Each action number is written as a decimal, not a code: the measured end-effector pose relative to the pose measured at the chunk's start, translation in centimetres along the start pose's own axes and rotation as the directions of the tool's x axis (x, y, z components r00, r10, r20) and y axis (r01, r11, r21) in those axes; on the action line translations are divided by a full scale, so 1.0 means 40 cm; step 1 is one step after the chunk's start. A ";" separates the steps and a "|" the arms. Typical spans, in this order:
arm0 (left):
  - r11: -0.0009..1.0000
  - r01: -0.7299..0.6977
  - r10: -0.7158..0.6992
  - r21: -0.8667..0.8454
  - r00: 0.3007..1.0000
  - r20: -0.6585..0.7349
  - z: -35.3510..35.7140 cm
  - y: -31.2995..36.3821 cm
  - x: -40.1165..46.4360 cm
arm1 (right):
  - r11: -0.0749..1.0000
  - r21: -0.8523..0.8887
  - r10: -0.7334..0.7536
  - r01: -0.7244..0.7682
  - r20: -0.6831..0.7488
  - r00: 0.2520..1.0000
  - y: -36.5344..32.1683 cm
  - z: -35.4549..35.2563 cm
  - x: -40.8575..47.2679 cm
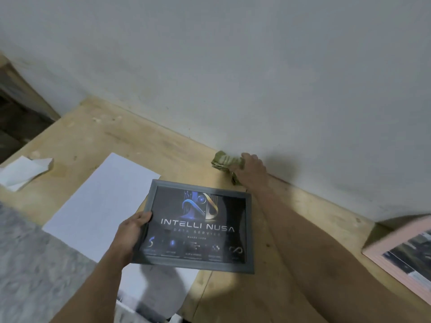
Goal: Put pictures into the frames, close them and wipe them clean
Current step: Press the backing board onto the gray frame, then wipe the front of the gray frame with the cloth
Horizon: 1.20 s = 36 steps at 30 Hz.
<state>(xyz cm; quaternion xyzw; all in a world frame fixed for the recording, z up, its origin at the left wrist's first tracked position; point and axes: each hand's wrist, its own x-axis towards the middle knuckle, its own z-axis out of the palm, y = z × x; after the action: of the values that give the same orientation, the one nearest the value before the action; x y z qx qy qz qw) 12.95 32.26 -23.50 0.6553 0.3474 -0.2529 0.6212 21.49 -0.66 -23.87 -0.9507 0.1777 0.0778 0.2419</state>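
grey frame [198, 226] with dark "INTELLI NUSA" picture, held above surface by left hand [133, 231] clamped on its left edge | right hand [251, 169] gripping green cloth [225, 160] at the wall [233, 66] | pale wooden surface [116, 134], white sheet [98, 206], pink frame [401, 257] far right

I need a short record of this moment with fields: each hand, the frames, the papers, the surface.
left hand: left hand holds the grey frame by its left edge, picture facing up
right hand: right hand reaches to the wall, on a green cloth
other frame: pink frame at the right edge, picture inside
papers: white sheet under the grey frame; folded paper far left
surface: wooden table
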 end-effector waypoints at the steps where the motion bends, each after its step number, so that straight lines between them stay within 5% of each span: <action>1: 1.000 -0.004 0.004 0.004 1.000 -0.013 0.001 0.001 0.019 | 0.994 -0.079 -0.064 0.071 0.082 0.995 -0.019 0.023 0.051; 4: 1.000 -0.010 0.011 0.028 1.000 -0.028 0.005 0.005 0.058 | 0.935 -0.288 -0.150 0.207 0.209 0.966 -0.034 0.104 0.129; 8: 0.999 -0.048 0.048 0.011 0.998 -0.037 0.004 0.000 0.080 | 0.891 -0.406 -0.200 0.201 0.045 0.979 -0.004 0.167 0.132; 14: 0.984 -0.155 0.155 -0.090 0.988 -0.009 0.005 -0.006 0.052 | 0.962 -0.003 -0.274 0.275 -0.063 0.960 -0.023 0.081 0.114; 16: 0.970 -0.208 0.211 -0.129 0.978 0.007 0.016 0.004 0.025 | 0.933 -0.015 -0.359 0.361 -0.152 0.921 -0.082 0.033 0.064; 20: 0.933 -0.300 0.325 -0.200 0.940 0.105 0.058 0.046 -0.049 | 0.829 -0.060 -0.559 0.556 -0.114 0.821 -0.235 0.005 -0.085; 24: 0.868 -0.350 0.404 -0.353 0.910 0.090 0.058 0.106 -0.129 | 0.773 -0.142 -0.634 0.618 -0.171 0.754 -0.307 0.054 -0.289; 28: 0.805 -0.415 0.467 -0.424 0.884 0.022 0.010 0.138 -0.199 | 0.602 -0.094 -0.799 0.793 -0.070 0.598 -0.275 0.063 -0.515; 31: 0.802 -0.445 0.511 -0.398 0.857 0.070 -0.006 0.138 -0.253 | 0.567 -0.031 -0.824 0.823 0.004 0.567 -0.270 -0.020 -0.585; 36: 0.756 -0.497 0.604 -0.426 0.781 0.161 0.018 0.136 -0.375 | 0.732 -0.061 -0.625 0.679 -0.459 0.632 -0.369 -0.231 -0.521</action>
<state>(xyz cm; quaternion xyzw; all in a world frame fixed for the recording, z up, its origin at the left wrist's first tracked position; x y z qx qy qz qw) 7.75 29.51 -8.62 0.5592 0.0827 -0.0813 0.8209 8.33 13.18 -4.55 -0.9250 -0.1230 -0.2473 0.2610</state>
